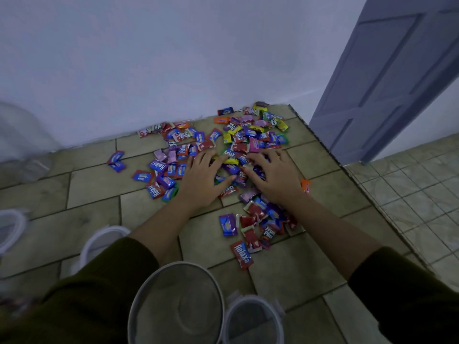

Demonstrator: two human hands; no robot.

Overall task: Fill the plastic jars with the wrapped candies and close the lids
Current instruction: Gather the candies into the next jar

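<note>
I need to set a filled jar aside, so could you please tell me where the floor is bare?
Bare beige floor tiles lie left of the scattered colourful wrapped candies, between the white wall and the white round plastic lid. Another free patch lies right of the red Relaxa candy. It is crowded around the left hand and right hand.

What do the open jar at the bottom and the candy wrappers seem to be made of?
Open jar: likely clear plastic; the floor shows faintly through it. Candy wrappers: thin glossy film, probably plastic; crimped ends and a light sheen.
</note>
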